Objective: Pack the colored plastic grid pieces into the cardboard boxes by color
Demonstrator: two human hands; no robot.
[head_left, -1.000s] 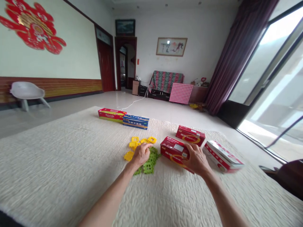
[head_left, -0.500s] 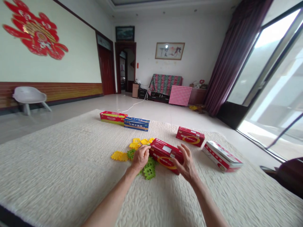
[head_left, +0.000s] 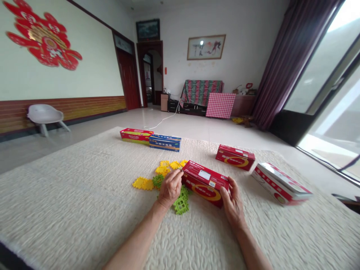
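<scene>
A red cardboard box (head_left: 206, 183) with a yellow ring and white lettering lies in front of me, turned at an angle. My left hand (head_left: 171, 187) grips its left end, fingertips pressed together at the corner. Round the right end, my right hand (head_left: 233, 200) has its thumb on the front and its fingers behind. Yellow plastic lattice pieces (head_left: 143, 183) and green ones (head_left: 181, 204) lie on the cream quilted cover (head_left: 84, 195), beside and partly behind my left hand and the box.
A red-and-green box (head_left: 136, 136) and a blue box (head_left: 165, 143) stand end to end farther back. On the right are another red box (head_left: 235, 157) and a white-and-red box (head_left: 281, 183). A white chair (head_left: 46, 115) stands far left.
My right hand has closed round the right end of the red box; its fingers were spread there before. My left hand stays at the left end. The camera view has shifted slightly.
</scene>
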